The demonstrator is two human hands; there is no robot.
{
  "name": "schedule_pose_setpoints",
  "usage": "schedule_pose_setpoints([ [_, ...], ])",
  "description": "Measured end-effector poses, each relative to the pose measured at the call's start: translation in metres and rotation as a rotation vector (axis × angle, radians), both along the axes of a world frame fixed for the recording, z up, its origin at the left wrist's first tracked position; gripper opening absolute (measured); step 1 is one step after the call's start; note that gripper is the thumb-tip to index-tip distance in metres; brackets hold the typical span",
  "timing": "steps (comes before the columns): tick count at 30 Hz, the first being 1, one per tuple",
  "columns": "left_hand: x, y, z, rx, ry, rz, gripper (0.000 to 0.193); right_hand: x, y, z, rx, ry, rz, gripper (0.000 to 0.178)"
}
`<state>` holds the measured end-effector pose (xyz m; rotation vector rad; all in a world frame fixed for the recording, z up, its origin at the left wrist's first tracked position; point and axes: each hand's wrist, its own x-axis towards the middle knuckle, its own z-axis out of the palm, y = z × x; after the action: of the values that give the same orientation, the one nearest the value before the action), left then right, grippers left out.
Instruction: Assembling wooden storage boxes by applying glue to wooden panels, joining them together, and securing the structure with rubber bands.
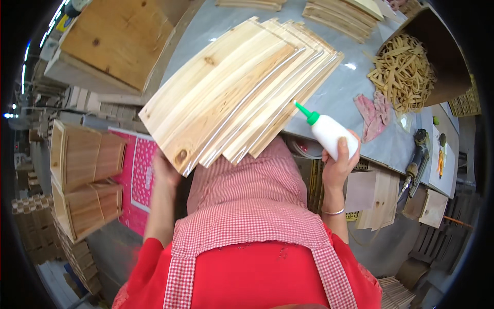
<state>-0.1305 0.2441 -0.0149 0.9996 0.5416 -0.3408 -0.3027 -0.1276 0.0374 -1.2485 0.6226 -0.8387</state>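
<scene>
Several pale wooden panels lie fanned out in overlapping layers, reaching past the table's near edge. A wet white line of what looks like glue runs along the exposed right edge of the stepped boards. My left hand is at the panels' lower left corner, closed against it, with the fingertips hidden behind the wood. In my right hand is a white squeeze glue bottle with a green nozzle, tilted up and left. The nozzle tip is close to the right edge of the lowest boards; whether it touches them I cannot tell.
A grey table carries more stacked boards, a pink rag and a box of tan rubber bands. A power tool lies at the right. Wooden boxes stand at left by a pink sheet.
</scene>
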Motion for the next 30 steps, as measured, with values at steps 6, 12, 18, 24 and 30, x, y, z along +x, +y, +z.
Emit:
schedule_pose_setpoints([
  [6, -0.052, -0.098, -0.001, -0.702, 0.391, -0.033, 0.069, 0.036, -0.066, -0.003, -0.069, -0.070, -0.213, 0.035],
  [12, -0.048, -0.096, 0.001, -0.772, 0.402, -0.069, 0.069, 0.072, -0.123, 0.006, -0.130, 0.088, -0.441, 0.036],
  [18, -0.048, -0.099, 0.015, -0.681, 0.385, -0.053, 0.069, 0.099, -0.180, -0.018, -0.111, 0.220, -0.409, 0.043],
  [24, -0.050, -0.107, 0.029, -0.572, 0.401, 0.031, 0.068, 0.125, -0.197, -0.017, -0.202, 0.276, -0.401, 0.049],
  [30, -0.050, -0.103, 0.023, -0.563, 0.380, -0.001, 0.067, 0.122, -0.225, -0.035, -0.480, 0.395, -0.519, 0.050],
])
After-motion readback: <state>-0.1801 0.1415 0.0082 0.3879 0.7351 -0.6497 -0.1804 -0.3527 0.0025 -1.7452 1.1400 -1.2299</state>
